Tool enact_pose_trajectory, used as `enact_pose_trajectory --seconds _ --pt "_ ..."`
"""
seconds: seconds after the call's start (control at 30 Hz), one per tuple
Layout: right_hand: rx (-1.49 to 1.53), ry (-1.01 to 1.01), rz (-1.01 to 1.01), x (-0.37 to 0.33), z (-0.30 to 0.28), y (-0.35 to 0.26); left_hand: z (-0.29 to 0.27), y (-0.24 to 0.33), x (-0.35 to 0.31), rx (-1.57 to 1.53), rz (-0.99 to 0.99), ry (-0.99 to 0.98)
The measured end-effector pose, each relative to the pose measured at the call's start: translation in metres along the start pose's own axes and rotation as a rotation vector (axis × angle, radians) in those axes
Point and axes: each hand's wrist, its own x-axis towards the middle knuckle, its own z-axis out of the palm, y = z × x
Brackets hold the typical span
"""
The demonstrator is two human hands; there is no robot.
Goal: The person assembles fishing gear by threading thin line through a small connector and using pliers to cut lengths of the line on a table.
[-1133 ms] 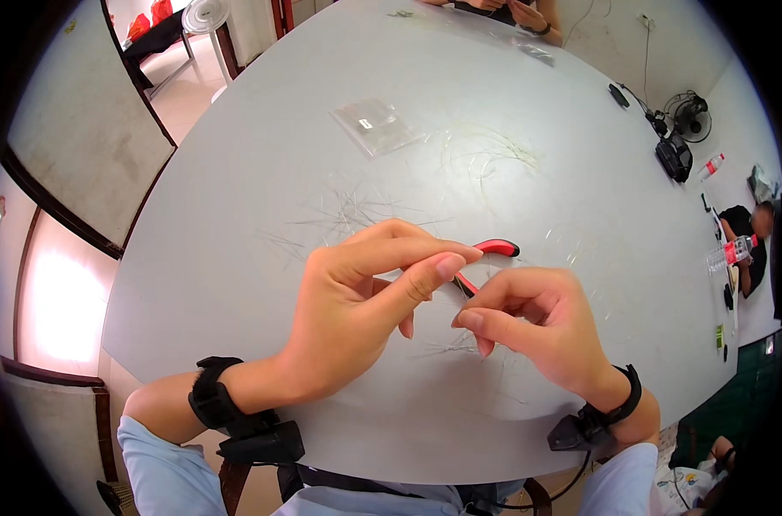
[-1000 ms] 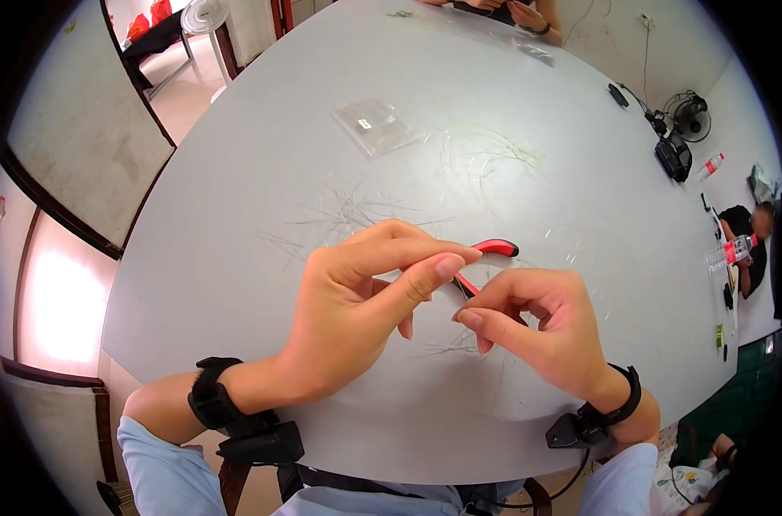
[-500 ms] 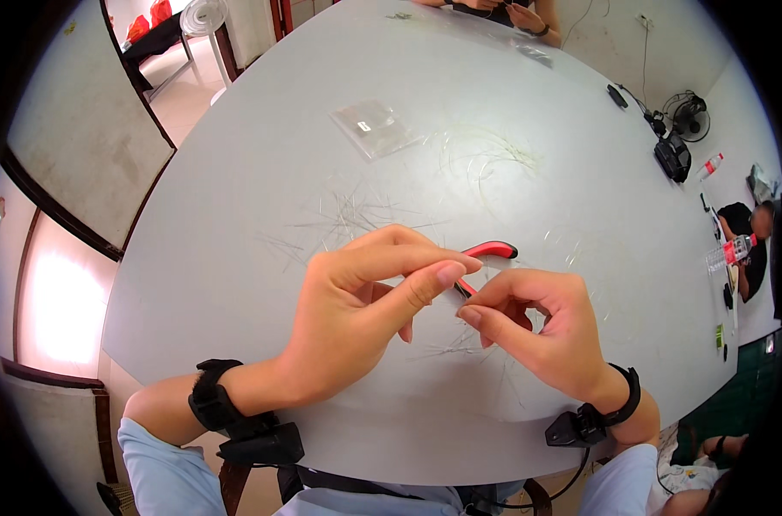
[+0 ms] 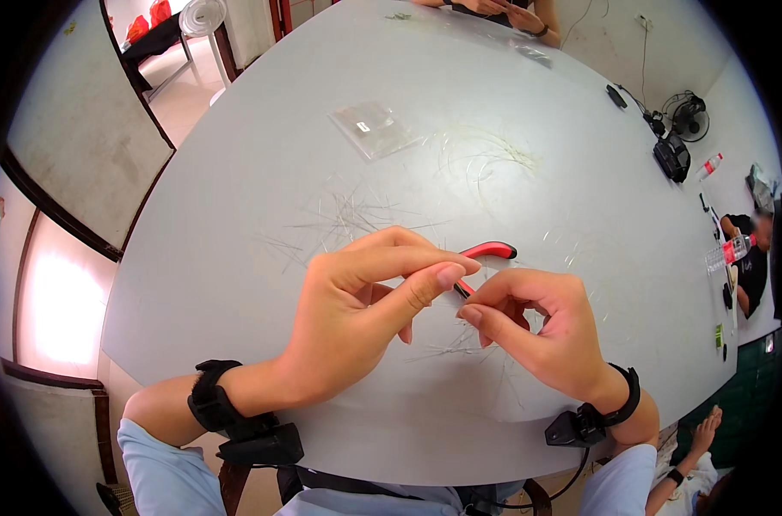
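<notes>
My left hand [image 4: 365,314] is closed in a pinch, thumb against forefinger, over the middle of the table. Just to its right, my right hand [image 4: 546,331] pinches too, its fingertips a little lower and close to the left ones. Whatever lies between the fingers is too thin to make out. Behind the fingertips rest pliers [image 4: 495,249] with red and black handles, their jaws partly hidden by my hands. Thin, straight wire-like pieces [image 4: 348,213] are scattered beyond my left hand, and more short pieces [image 4: 460,348] lie below the fingertips.
A clear plastic bag [image 4: 372,129] lies farther off on the grey table [image 4: 236,172]. Right of it spread pale yellowish curved strands [image 4: 503,155]. A co-worker's hands [image 4: 516,13] are at the far edge. Bottles [image 4: 731,251], a black case [image 4: 671,159] and a fan [image 4: 690,116] stand at the right.
My hands hold almost the same pose. At the lower right, another person's arm has come up into view. The co-worker's hands across the table have shifted slightly.
</notes>
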Motion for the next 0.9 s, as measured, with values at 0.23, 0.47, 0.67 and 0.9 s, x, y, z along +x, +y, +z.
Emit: enact_pose_trajectory --seconds 0.23,0.47,0.67,0.9 --pt "-0.007 0.005 -0.001 -0.001 0.0 0.0 0.001 0.0 0.0 0.001 -0.009 -0.004" --pt "-0.011 0.082 -0.041 0.003 0.0 -0.006 0.0 0.0 -0.001 0.012 0.009 0.007" --pt "0.032 -0.005 -0.087 0.005 0.0 -0.009 0.001 0.0 -0.004 0.09 0.103 -0.01" --pt "0.301 -0.075 0.158 0.01 0.0 -0.021 0.0 -0.001 -0.003 0.07 0.092 0.002"
